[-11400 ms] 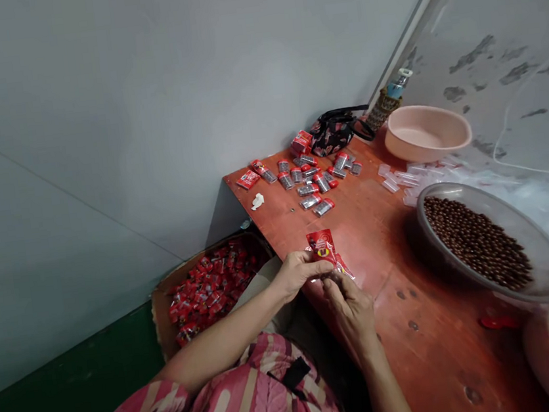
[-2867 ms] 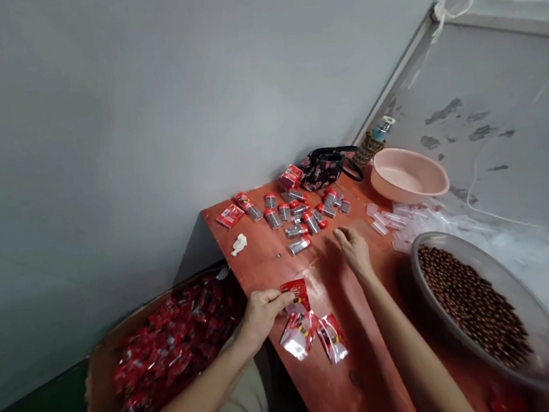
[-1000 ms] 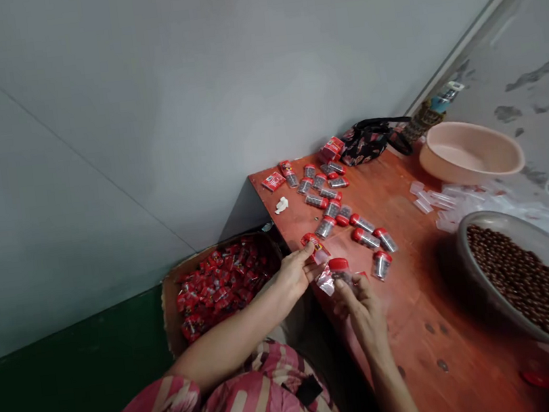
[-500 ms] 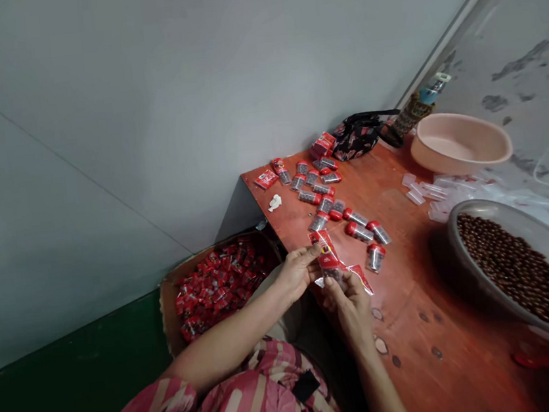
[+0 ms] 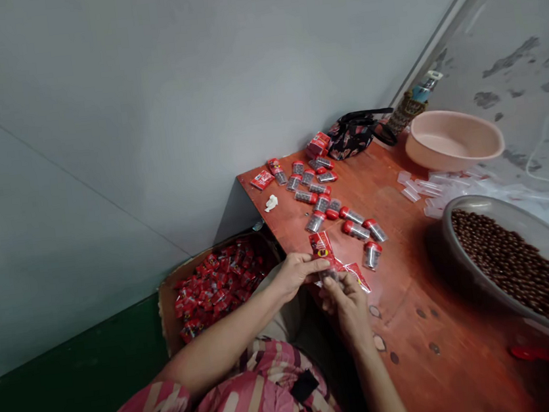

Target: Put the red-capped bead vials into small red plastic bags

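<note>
Between my two hands, over the table's near left edge, is a red printed packet point(image 5: 320, 243) with a clear lower part. My left hand point(image 5: 296, 275) pinches its middle from the left. From below, my right hand point(image 5: 345, 300) closes on the lower end, where something dark shows through. Another red packet point(image 5: 358, 277) lies flat just behind my right hand. Beyond the fingers, several small clear jars with red lids point(image 5: 355, 230) lie about, filled with dark pieces; a nearer jar point(image 5: 372, 256) stands by itself to the right.
A large bowl of brown balls point(image 5: 514, 264) is at the right, with clear plastic pieces point(image 5: 431, 187) and a pink basin point(image 5: 453, 139) behind it. A floral bag point(image 5: 350, 138) sits at the back. Left of the table, a cardboard box point(image 5: 170, 310) holds many red packets.
My left hand's fingers have slid down the packet, from its upper part to its middle. My right hand keeps its hold at the lower end. The view has shifted slightly.
</note>
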